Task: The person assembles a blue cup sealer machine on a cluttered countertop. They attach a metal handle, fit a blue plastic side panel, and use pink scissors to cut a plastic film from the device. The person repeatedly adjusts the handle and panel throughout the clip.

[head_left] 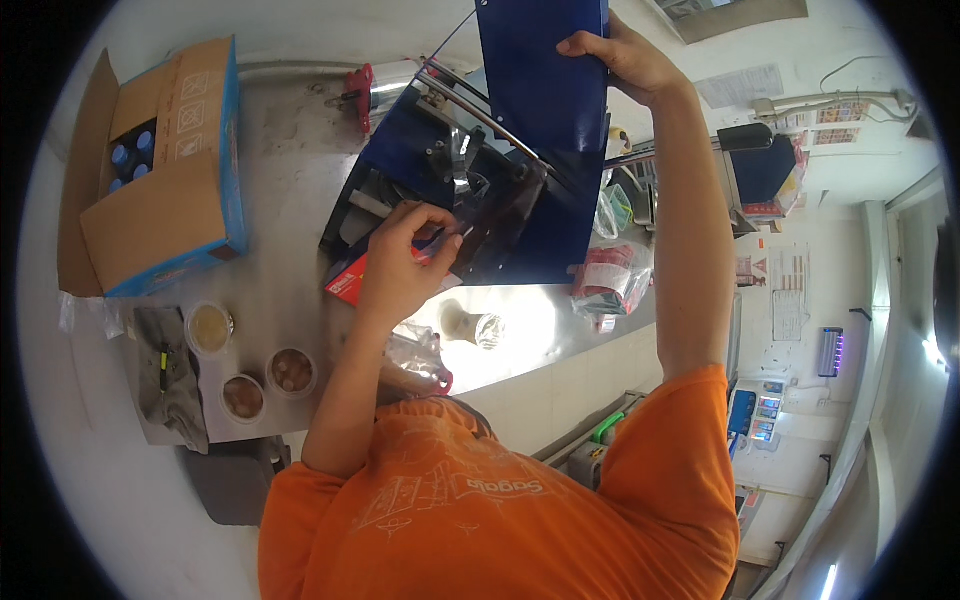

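A blue metal machine (480, 190) stands on the steel counter, its dark inside showing rods and metal parts. My right hand (630, 60) grips the edge of its large raised blue cover panel (545, 90), thumb on the face and fingers behind. Over the machine's near side, my left hand (408, 258) is pinched closed beside the inner parts; whatever lies between its fingertips is too small to make out. A shiny clear strip (460, 160) hangs inside, just beyond these fingertips. Below my left hand is a red printed panel (348, 280).
At left stands an open cardboard box (165, 170) with blue-capped bottles. Several clear tubs (290, 372) and a grey cloth (170, 375) lie near the counter's left end. A red-handled tool (360, 98) is behind the machine, a plastic-wrapped red package (612, 275) to its right.
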`<state>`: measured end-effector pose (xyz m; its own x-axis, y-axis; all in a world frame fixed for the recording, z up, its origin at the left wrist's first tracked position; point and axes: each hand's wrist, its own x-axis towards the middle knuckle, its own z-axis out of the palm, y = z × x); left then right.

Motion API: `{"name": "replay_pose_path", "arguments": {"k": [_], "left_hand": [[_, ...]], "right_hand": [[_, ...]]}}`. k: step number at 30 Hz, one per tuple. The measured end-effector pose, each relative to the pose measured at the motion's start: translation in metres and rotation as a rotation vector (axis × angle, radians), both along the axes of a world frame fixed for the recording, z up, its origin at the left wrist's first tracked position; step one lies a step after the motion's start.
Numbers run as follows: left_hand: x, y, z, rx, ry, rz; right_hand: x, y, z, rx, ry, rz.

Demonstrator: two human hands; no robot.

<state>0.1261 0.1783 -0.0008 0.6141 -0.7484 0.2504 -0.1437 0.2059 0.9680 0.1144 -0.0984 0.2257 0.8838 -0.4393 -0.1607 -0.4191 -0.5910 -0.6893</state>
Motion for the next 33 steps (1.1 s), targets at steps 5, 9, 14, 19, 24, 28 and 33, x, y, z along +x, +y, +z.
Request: {"name": "replay_pose_path", "arguments": {"k": [5, 9, 14, 19, 24, 28, 33], "left_hand": [[-0.010, -0.003, -0.004, 0.058, 0.182, 0.224], [-0.009, 0.000, 0.017, 0.207, 0.299, 0.097], [-0.011, -0.001, 0.018, 0.096, 0.109, 0.027], [-0.024, 0.002, 0.017, 0.011, -0.130, 0.194], [-0.041, 0.001, 0.012, 0.014, -0.328, 0.302], [-0.052, -0.004, 0.009, -0.025, 0.039, 0.182], [-0.054, -0.008, 0.000, -0.036, 0.273, 0.150]], "right_hand": [[-0.015, -0.013, -0.021, -0.016, -0.008, -0.031], [-0.017, -0.006, -0.023, -0.017, 0.033, -0.032], [-0.023, -0.009, -0.039, -0.033, -0.039, -0.041], [-0.012, 0.007, -0.010, -0.129, -0.138, 0.005], [-0.002, 0.030, 0.041, -0.144, 0.012, -0.155], [0.001, 0.011, 0.048, -0.249, -0.107, -0.055], [0.010, 0.007, 0.021, -0.226, 0.086, -0.054]]}}
